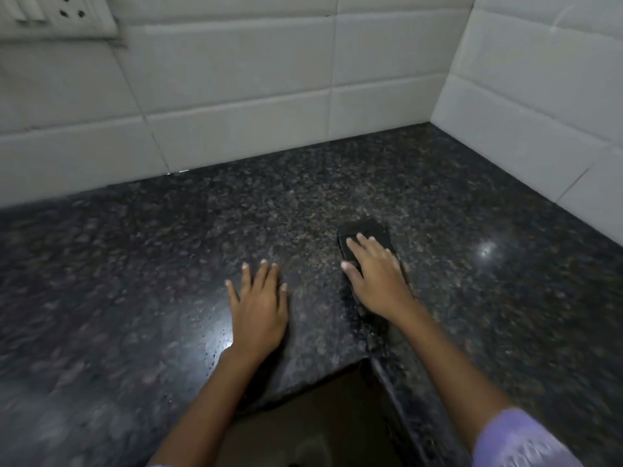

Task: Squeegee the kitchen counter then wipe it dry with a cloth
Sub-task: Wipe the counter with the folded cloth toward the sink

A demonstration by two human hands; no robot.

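Note:
The dark speckled granite counter (135,264) fills an L-shaped corner. My left hand (258,308) lies flat on it near the front edge, fingers spread, holding nothing. My right hand (377,274) rests further back on a black rectangular pad (371,229), with the fingers laid over its top and the thumb at its left side. Whether the pad is a squeegee head or a folded cloth I cannot tell; my hand hides its near half. Small water droplets (215,335) glisten on the counter just left of my left wrist.
White tiled walls stand behind the counter (236,96) and to its right (539,96), meeting in a corner. A white socket plate (57,15) is on the wall at top left. The counter's inner front corner (367,358) drops to a dark floor (320,416).

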